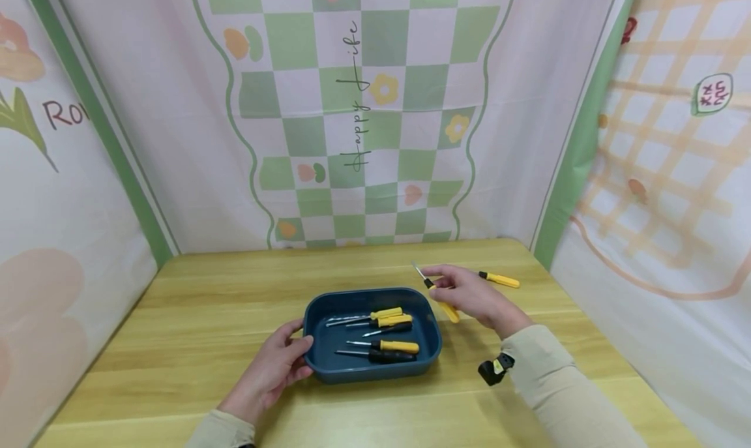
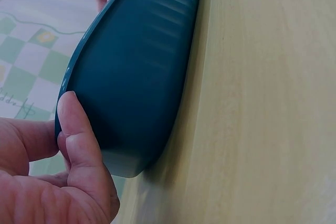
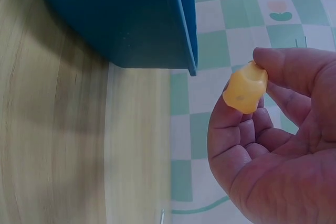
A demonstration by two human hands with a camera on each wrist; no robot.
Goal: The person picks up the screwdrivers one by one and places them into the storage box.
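Observation:
My left hand grips the left end of a dark blue rectangular tub, thumb over the rim. The left wrist view shows its fingers against the tub's outer wall. Several screwdrivers lie in the tub, among them a yellow-handled one and a black-handled one. Beyond the tub's right end, my right hand pinches a yellow-and-black screwdriver between thumb and fingers, its blade pointing up and away. In the right wrist view the yellow handle end faces the camera.
Another yellow-handled screwdriver lies on the wooden table at the far right, partly behind my right hand. Printed cloth hangs behind the table and on both sides. A black strap device sits at my right wrist.

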